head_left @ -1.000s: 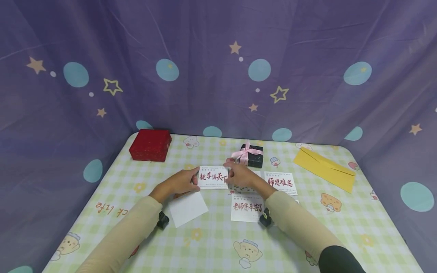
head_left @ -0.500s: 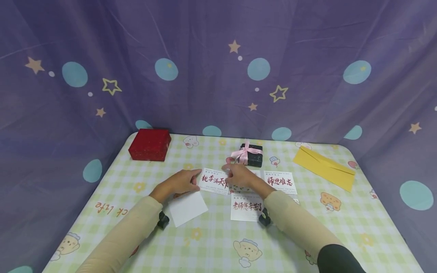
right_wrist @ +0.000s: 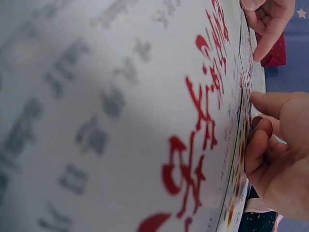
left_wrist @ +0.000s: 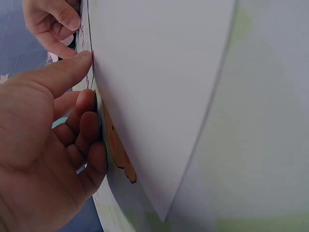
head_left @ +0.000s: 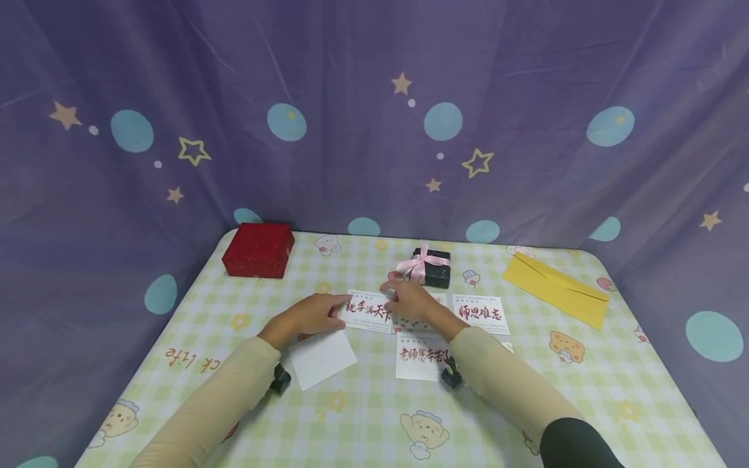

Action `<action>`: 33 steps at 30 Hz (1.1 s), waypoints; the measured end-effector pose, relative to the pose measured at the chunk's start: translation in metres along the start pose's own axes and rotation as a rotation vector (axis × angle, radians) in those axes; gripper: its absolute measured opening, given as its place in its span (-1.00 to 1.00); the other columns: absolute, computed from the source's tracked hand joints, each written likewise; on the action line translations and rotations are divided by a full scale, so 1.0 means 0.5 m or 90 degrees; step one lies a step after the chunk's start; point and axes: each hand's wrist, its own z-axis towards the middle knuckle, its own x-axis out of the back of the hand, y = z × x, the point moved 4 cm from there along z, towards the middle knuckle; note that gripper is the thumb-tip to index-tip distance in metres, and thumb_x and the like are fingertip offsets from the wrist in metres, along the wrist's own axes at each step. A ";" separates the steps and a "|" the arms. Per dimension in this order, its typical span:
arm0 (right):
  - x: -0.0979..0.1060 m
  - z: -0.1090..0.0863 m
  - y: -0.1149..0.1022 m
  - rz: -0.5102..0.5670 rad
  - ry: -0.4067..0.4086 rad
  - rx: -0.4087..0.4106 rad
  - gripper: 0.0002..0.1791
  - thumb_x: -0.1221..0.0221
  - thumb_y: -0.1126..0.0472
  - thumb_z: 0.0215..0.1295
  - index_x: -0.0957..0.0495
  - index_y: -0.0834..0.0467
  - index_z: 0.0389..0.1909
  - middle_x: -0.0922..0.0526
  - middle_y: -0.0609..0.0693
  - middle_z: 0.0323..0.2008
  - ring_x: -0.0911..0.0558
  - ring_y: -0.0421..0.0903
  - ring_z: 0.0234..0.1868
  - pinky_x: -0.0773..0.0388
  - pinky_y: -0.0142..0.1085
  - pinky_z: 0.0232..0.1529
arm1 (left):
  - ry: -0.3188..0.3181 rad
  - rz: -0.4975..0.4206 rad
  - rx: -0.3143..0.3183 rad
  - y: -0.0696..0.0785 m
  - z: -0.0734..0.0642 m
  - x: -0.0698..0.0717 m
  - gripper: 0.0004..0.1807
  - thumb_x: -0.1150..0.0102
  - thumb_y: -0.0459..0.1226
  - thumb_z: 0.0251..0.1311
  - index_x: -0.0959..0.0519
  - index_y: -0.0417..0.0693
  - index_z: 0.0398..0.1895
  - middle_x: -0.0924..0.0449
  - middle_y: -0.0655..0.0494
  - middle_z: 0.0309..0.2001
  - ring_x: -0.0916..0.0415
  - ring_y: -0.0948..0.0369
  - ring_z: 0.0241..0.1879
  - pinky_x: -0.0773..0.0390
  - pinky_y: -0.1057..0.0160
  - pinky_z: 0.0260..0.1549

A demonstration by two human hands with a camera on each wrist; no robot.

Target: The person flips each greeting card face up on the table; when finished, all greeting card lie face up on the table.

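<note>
In the head view a white card with red brush characters (head_left: pixel 367 311) lies slightly turned on the table between both hands. My left hand (head_left: pixel 307 316) is at its left edge, with the index finger reaching straight to the upper left corner. On the other side, my right hand (head_left: pixel 414 304) has its thumb over the card's right edge and its index finger stretched beyond the top corner. Beneath the right hand sits a card with a leafy pattern (head_left: pixel 411 323), partly hidden. A blank white card (left_wrist: pixel 159 87) fills much of the left wrist view, just in front of the left hand.
Below the right hand lies another red-lettered card (head_left: pixel 421 357), partly under the right wrist. A further lettered card (head_left: pixel 481 314) is to its upper right. Farther back are a red box (head_left: pixel 259 250), a black box with pink ribbon (head_left: pixel 435 270) and a yellow envelope (head_left: pixel 556 289).
The card between the hands has dropped from both hands' hold onto the table, turning slightly and shifting right. The left index finger has since moved right to its corner. The right hand stays nearly in place.
</note>
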 end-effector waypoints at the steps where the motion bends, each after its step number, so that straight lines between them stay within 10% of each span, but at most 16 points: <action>1: 0.001 -0.001 0.000 0.000 -0.001 0.000 -0.45 -0.32 0.13 0.34 -0.50 0.07 0.34 -0.68 -0.07 -0.35 -0.56 -0.21 -0.43 -0.53 -0.31 -0.28 | 0.000 0.007 0.000 0.001 0.001 -0.001 -0.24 -0.32 -0.17 0.31 -0.28 0.02 0.55 -0.49 0.19 -0.41 -0.34 0.30 -0.64 -0.37 0.34 -0.63; 33: 0.006 -0.008 0.005 0.005 -0.003 0.008 -0.33 -0.38 0.14 0.26 -0.44 0.16 0.38 -0.65 -0.07 -0.34 -0.55 -0.21 -0.41 -0.52 -0.34 -0.28 | 0.052 0.130 0.021 0.009 0.013 -0.008 -0.20 -0.34 -0.03 0.28 -0.31 -0.11 0.52 -0.46 0.22 -0.48 -0.36 0.29 -0.50 -0.36 0.29 -0.38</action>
